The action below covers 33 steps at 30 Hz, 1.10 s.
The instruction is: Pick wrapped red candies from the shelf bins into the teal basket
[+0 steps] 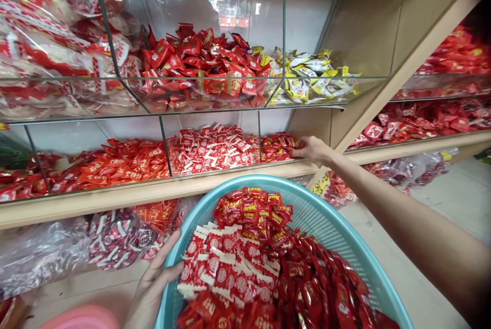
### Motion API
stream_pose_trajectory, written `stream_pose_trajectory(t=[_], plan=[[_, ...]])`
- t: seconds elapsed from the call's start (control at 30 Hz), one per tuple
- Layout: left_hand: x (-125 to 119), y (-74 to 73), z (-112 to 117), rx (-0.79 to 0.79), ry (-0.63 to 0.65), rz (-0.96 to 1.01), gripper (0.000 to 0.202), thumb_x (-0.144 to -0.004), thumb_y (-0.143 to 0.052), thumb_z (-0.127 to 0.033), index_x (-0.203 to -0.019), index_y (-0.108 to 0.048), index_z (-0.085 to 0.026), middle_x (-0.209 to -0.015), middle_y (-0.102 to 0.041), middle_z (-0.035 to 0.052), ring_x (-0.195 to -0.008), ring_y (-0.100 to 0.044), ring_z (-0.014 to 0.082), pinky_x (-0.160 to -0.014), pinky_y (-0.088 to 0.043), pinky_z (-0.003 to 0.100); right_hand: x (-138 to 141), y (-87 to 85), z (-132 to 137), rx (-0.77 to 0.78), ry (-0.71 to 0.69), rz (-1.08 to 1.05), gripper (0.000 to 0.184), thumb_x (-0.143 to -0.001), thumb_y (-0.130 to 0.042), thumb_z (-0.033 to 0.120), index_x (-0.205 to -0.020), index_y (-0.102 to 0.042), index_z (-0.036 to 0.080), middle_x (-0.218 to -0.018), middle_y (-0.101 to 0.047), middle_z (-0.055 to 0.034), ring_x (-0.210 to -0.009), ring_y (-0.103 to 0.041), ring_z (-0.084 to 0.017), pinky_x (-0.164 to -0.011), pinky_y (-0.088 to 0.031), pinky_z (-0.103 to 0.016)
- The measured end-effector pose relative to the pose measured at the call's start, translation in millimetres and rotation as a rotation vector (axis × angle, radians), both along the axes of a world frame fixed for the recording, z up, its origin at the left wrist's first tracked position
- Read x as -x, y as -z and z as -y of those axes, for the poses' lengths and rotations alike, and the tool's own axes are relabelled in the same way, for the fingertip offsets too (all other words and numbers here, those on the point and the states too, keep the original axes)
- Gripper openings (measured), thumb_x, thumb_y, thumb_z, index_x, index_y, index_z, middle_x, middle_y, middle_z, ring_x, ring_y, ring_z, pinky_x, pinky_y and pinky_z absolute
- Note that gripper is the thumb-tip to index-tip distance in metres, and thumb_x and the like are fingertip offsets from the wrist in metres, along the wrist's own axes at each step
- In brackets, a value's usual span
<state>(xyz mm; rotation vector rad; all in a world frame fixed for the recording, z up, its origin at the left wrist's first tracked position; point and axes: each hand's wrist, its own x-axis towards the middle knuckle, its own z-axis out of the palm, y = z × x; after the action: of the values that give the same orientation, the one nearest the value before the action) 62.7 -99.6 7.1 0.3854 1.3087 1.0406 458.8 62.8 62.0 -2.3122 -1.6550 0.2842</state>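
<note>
Basket is near shelf, presumably for short reach; left hand clasps rim, thumb inside, probably steadying. Right hand part-closed at 1 candy heap; hold unclear.

Basket cut by bottom edge — pink tub too. Left hand partly hidden behind basket. Right hand at shelf sweets — whether it holds any, unclear.

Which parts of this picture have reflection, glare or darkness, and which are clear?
Head view: a building's reflection shows on the upper glass; head view: glare streaks the plastic bag, lower left; head view: the top right corner is dark; head view: the candies in the basket look fairly sharp.
</note>
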Motion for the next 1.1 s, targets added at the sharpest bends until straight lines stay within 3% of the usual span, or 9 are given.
stream_pose_trajectory(t=[0.1,0.27,0.43,0.63,0.73,0.83,0.97,1.1], plan=[[0,0.0,-1,-0.018,0.001,-0.011,0.064,-0.061,-0.070,-0.020,-0.120,-0.052,-0.036,-0.118,-0.061,-0.0042,-0.110,-0.052,0.0201,-0.089,-0.041,0.025,-2,3.5,5,-0.162,-0.025,-0.124,0.030,-0.062,-0.065,0.033,-0.085,-0.062,0.014,-0.073,-0.062,-0.0023,-0.069,-0.056,-0.014,-0.062,-0.043,-0.023],[-5,-2.8,3,-0.017,-0.007,-0.001,0.059,-0.064,-0.067,-0.021,-0.119,-0.053,-0.037,-0.116,-0.062,-0.0035,-0.110,-0.052,0.0222,-0.093,-0.038,0.031,-1,-2.2,21,-0.353,-0.057,-0.559,0.028,-0.071,-0.059,0.028,-0.093,-0.056,0.011,-0.070,-0.060,-0.0024,-0.060,-0.055,-0.010,-0.057,-0.046,-0.022],[-2,-0.8,3,-0.057,0.027,-0.072,0.053,-0.064,-0.067,-0.025,-0.114,-0.057,-0.036,-0.123,-0.058,-0.0040,-0.116,-0.046,0.0239,-0.098,-0.032,0.034,6,-14.0,32,-0.373,-0.011,-0.897,0.015,-0.076,-0.055,0.020,-0.090,-0.054,0.015,-0.075,-0.058,-0.0011,-0.058,-0.058,-0.008,-0.057,-0.049,-0.021],[-8,-8.6,6,-0.065,0.015,-0.019,0.051,-0.067,-0.064,-0.021,-0.115,-0.056,-0.036,-0.123,-0.057,-0.0048,-0.115,-0.047,0.0229,-0.099,-0.032,0.033,11,-21.1,36,-0.398,-0.002,-1.015,0.016,-0.078,-0.056,0.020,-0.093,-0.053,0.017,-0.089,-0.059,-0.0028,-0.058,-0.062,-0.008,-0.055,-0.053,-0.020],[-7,-8.9,7,-0.097,0.009,-0.070,0.052,-0.065,-0.066,-0.021,-0.114,-0.058,-0.035,-0.125,-0.055,-0.0057,-0.118,-0.044,0.0218,-0.100,-0.030,0.031,18,-27.1,49,-0.357,-0.026,-1.177,0.015,-0.081,-0.053,0.024,-0.095,-0.054,0.021,-0.099,-0.058,-0.0026,-0.066,-0.065,-0.010,-0.059,-0.055,-0.022],[0,-2.9,4,-0.128,0.023,-0.117,0.052,-0.062,-0.068,-0.022,-0.112,-0.059,-0.033,-0.124,-0.055,-0.0049,-0.120,-0.042,0.0236,-0.098,-0.033,0.032,29,-28.5,73,-0.260,-0.095,-1.361,0.015,-0.080,-0.055,0.023,-0.095,-0.056,0.020,-0.102,-0.059,-0.0036,-0.077,-0.065,-0.012,-0.073,-0.054,-0.023],[10,7.7,-2,-0.097,0.059,-0.130,0.055,-0.059,-0.071,-0.026,-0.112,-0.059,-0.033,-0.122,-0.057,-0.0030,-0.119,-0.042,0.0273,-0.097,-0.035,0.037,48,-17.8,113,-0.086,-0.162,-1.524,0.024,-0.077,-0.058,0.022,-0.100,-0.057,0.016,-0.097,-0.063,-0.0070,-0.086,-0.063,-0.015,-0.085,-0.050,-0.026],[15,15.3,-6,-0.107,0.088,-0.093,0.059,-0.060,-0.071,-0.033,-0.117,-0.056,-0.032,-0.122,-0.058,-0.0003,-0.116,-0.045,0.0302,-0.097,-0.035,0.043,62,-1.6,145,0.034,-0.227,-1.544,0.038,-0.068,-0.067,0.016,-0.104,-0.055,0.018,-0.097,-0.063,-0.0045,-0.092,-0.062,-0.015,-0.092,-0.045,-0.030]])
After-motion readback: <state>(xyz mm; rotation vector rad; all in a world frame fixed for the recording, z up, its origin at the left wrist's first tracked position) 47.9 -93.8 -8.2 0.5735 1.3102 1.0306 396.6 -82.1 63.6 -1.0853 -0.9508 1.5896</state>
